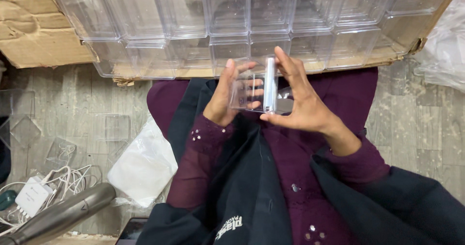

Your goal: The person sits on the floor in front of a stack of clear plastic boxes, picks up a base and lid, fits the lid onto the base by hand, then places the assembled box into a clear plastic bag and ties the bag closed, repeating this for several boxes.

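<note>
We see a small clear plastic box (253, 91) held up over the lap, clamped between the left hand (224, 96) and the right hand (301, 102), fingers pressed on its sides. Just beyond sits a cardboard carton (29, 27) packed with rows of clear plastic containers (227, 12); a white plastic bag (144, 165) lies on the floor at left.

cardboard box (29, 27), white charger (32, 196), plastic bag (144, 166)

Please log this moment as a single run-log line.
left hand: holds clear plastic box | right hand: grips same box | beyond: cardboard tray of clear boxes
</note>
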